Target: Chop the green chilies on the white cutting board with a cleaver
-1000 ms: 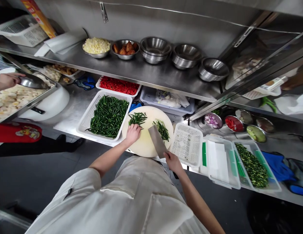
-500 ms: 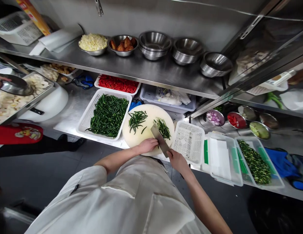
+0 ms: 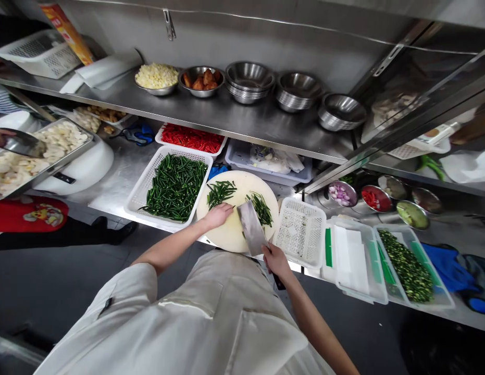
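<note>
A round white cutting board (image 3: 226, 237) lies at the counter's front edge. My right hand (image 3: 276, 260) grips the handle of a cleaver (image 3: 252, 228), its broad blade tilted over the board's right half. Cut green chilies (image 3: 261, 209) lie just beyond the blade. Over the board's left half is my left hand (image 3: 220, 215), its fingers drawn together at a single green chili (image 3: 234, 207), of which only a tip shows. A small pile of whole green chilies (image 3: 219, 192) sits just beyond that hand.
Left of the board stands a white basket (image 3: 138, 200) of green chilies, with a tray of red chilies (image 3: 191, 138) behind. To the right are a white basket (image 3: 300, 229) and a tub of chopped greens (image 3: 406, 265). A steel shelf (image 3: 211, 114) overhangs. At far left, another person's hand (image 3: 0, 136) shows.
My left hand has moved left, away from the blade, to where a loose chili lay. The cleaver has tipped so more of its blade face shows. The view has shifted slightly.
</note>
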Demonstrator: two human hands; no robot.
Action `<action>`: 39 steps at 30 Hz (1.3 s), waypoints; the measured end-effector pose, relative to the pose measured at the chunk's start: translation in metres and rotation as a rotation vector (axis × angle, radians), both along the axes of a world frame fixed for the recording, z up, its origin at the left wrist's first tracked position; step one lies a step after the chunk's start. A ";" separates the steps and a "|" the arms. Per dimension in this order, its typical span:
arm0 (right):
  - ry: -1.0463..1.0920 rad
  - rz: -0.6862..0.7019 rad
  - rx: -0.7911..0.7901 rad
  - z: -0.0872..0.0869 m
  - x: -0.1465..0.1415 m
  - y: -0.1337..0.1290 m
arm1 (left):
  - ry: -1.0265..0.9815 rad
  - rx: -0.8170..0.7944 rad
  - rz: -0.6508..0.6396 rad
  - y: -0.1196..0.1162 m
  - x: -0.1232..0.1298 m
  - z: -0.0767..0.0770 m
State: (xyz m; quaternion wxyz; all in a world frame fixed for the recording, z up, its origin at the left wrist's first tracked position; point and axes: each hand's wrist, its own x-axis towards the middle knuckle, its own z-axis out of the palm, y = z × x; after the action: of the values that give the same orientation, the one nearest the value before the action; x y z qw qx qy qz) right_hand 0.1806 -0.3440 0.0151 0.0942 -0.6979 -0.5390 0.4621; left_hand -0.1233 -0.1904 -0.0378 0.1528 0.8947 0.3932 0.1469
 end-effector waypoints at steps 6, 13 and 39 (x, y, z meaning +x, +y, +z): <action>-0.257 -0.027 0.218 0.011 0.000 0.030 | -0.060 -0.013 -0.147 -0.020 0.031 -0.012; -0.253 0.070 0.180 0.022 0.000 0.000 | -0.138 -0.036 -0.212 -0.036 0.053 -0.009; -0.439 0.210 0.102 0.023 -0.020 0.008 | -0.180 -0.101 -0.219 -0.041 0.062 -0.019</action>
State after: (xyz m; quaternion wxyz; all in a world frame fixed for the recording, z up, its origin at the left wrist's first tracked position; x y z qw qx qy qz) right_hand 0.1602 -0.3359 0.0384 -0.0385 -0.7162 -0.6386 0.2787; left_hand -0.0617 -0.2318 -0.0568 0.2473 0.9066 0.2848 0.1891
